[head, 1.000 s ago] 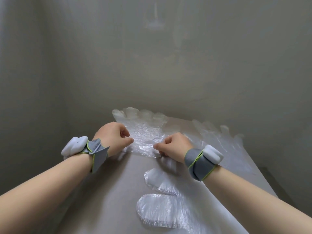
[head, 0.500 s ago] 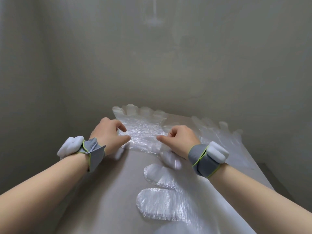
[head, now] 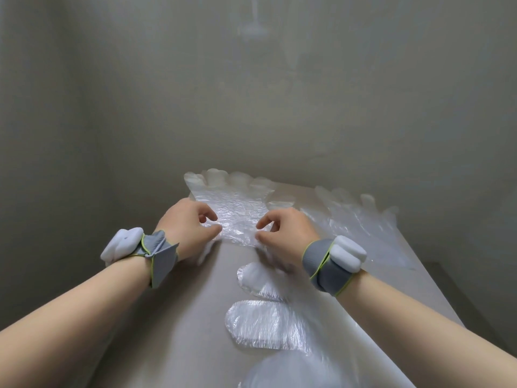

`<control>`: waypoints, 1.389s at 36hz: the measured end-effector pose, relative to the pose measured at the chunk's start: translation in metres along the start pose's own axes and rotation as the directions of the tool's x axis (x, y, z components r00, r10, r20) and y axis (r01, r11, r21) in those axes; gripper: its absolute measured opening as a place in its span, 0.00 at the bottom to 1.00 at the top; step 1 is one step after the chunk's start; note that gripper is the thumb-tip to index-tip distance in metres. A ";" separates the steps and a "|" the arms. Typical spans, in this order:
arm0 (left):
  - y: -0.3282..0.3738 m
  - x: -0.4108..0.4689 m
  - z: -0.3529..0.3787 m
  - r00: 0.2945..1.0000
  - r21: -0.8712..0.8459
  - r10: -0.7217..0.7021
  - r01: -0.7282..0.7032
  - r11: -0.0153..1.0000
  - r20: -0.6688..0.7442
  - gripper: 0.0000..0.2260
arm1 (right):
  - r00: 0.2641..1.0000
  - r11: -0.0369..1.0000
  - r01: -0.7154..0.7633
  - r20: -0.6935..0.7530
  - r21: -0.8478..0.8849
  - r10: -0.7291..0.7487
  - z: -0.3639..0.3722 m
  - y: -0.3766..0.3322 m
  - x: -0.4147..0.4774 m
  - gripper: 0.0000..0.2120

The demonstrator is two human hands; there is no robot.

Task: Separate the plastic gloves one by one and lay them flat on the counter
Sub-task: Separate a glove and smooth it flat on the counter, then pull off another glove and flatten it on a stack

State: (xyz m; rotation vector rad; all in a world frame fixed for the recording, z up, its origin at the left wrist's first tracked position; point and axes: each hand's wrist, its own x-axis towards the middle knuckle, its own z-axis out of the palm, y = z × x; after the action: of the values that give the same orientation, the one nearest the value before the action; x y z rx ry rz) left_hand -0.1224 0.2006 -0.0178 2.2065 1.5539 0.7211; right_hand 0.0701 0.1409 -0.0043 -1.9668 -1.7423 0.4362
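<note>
Grey counter (head: 181, 317) holds the crinkled plastic glove (head: 237, 208) flat at its far end, fingertips toward the wall. Left hand (head: 187, 222) and right hand (head: 291, 231) curl loosely at its cuff corners; whether they pinch it is unclear. This lay-down looks nearly done; next comes peeling one glove off the near stack (head: 260, 323).

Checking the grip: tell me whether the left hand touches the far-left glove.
Touching. Head view: the left hand rests its thumb tip on the far-left glove at its near-left corner.
</note>
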 end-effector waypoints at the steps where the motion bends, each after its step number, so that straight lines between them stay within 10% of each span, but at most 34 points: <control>1: 0.000 -0.001 -0.001 1.000 -0.013 0.001 -0.002 1.000 -0.024 0.07 | 1.000 0.999 0.003 -0.015 0.034 -0.003 -0.004 0.000 -0.002 0.03; 27: 0.114 -0.130 0.010 0.985 -0.504 0.158 -0.103 0.858 0.068 0.08 | 0.939 0.955 -0.110 -0.287 0.274 0.190 -0.087 0.071 -0.177 0.04; 42: 0.103 -0.072 0.024 0.993 -0.142 0.121 -0.122 0.982 -0.016 0.15 | 0.982 0.973 0.021 -0.189 0.229 0.023 -0.083 0.060 -0.157 0.05; 50: 0.070 -0.030 0.040 0.945 0.180 0.180 -0.233 0.956 0.273 0.33 | 0.983 0.964 0.020 -0.182 0.264 0.030 -0.062 0.056 -0.131 0.05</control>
State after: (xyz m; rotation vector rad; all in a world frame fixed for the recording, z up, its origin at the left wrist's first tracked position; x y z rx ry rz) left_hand -0.0531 0.1492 -0.0178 2.5299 1.3354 0.3206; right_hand 0.1309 -0.0019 0.0078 -1.7622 -1.4810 0.4484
